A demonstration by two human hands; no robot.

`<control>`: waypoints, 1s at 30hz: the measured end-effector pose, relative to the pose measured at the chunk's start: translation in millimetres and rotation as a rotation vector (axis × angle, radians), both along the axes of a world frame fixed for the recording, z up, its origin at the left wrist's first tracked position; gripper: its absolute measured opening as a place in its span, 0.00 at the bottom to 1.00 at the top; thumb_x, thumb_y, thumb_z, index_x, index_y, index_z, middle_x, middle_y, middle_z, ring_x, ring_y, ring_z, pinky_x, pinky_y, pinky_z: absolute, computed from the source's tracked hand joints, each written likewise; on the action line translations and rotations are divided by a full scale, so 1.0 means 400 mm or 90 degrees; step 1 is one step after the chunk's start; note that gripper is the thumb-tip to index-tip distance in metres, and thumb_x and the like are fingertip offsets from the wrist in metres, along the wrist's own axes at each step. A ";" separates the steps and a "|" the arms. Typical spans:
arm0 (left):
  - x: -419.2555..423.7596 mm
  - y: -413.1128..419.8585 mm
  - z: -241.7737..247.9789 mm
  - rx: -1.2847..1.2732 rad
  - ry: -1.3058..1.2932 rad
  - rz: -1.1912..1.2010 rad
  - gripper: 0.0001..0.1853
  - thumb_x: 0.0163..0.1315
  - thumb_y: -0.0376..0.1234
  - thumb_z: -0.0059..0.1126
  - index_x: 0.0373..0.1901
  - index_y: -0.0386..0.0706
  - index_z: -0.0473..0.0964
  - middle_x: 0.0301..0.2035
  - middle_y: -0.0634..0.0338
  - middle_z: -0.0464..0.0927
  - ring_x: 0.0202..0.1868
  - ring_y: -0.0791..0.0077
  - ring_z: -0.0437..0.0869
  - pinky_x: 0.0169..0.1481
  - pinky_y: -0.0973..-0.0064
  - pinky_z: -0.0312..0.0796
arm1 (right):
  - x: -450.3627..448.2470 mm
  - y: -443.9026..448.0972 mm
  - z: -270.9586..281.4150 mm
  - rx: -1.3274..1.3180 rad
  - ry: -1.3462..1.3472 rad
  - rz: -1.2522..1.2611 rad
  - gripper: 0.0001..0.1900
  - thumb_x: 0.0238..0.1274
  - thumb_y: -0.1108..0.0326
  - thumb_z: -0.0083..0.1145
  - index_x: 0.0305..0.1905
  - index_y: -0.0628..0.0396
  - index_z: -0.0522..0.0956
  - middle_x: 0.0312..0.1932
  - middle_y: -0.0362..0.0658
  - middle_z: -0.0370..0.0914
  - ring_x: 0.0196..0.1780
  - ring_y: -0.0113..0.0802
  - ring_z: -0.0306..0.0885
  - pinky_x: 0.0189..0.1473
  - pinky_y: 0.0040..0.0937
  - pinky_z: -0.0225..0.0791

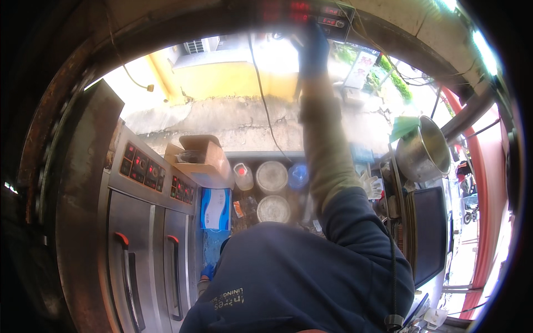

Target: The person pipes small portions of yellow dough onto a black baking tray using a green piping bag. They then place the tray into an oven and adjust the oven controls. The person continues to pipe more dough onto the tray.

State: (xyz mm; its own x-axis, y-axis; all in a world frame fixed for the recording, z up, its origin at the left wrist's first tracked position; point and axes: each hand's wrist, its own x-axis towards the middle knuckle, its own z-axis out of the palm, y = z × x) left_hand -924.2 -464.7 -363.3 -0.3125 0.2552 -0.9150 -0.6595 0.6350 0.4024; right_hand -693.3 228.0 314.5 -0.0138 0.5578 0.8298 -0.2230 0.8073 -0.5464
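My right hand (314, 48), in a blue glove, is raised at the top of the view beside a dark control panel (333, 21) with red lit digits. The picture is blurred there, so whether its fingers touch the panel or hold anything does not show. Low at the left, my left hand (207, 271), also blue-gloved, is mostly hidden by my body, next to a steel oven (137, 216) with red-ended door handles. Its fingers cannot be made out.
An opened cardboard box (208, 166) stands above a blue-and-white box (216, 209). Nearby are a plastic jug (243, 177), round-lidded tubs (272, 176) and a blue-topped container (298, 175). To the right are a metal pot (422, 150), white gloves (370, 186) and stacked dark trays (429, 233). A cable (262, 91) hangs ahead.
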 end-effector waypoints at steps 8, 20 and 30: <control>0.000 0.016 -0.003 -0.031 -0.047 0.064 0.25 0.68 0.50 0.54 0.60 0.45 0.75 0.53 0.56 0.79 0.52 0.61 0.80 0.55 0.57 0.72 | 0.001 0.023 -0.010 -0.114 0.078 0.148 0.07 0.72 0.71 0.51 0.49 0.55 0.78 0.45 0.39 0.78 0.48 0.28 0.80 0.50 0.28 0.78; -0.008 -0.007 0.008 0.003 -0.086 -0.018 0.34 0.72 0.54 0.43 0.69 0.39 0.67 0.64 0.57 0.73 0.64 0.60 0.75 0.64 0.59 0.69 | -0.006 0.037 -0.022 -0.094 0.046 0.043 0.09 0.72 0.71 0.49 0.51 0.57 0.76 0.45 0.40 0.78 0.48 0.26 0.80 0.47 0.26 0.78; -0.024 -0.012 0.016 0.056 0.152 -0.407 0.18 0.72 0.40 0.47 0.58 0.44 0.73 0.53 0.53 0.81 0.55 0.58 0.82 0.55 0.61 0.74 | 0.007 0.016 -0.009 0.005 -0.022 0.033 0.06 0.67 0.76 0.53 0.46 0.57 0.78 0.44 0.38 0.77 0.47 0.25 0.78 0.44 0.24 0.77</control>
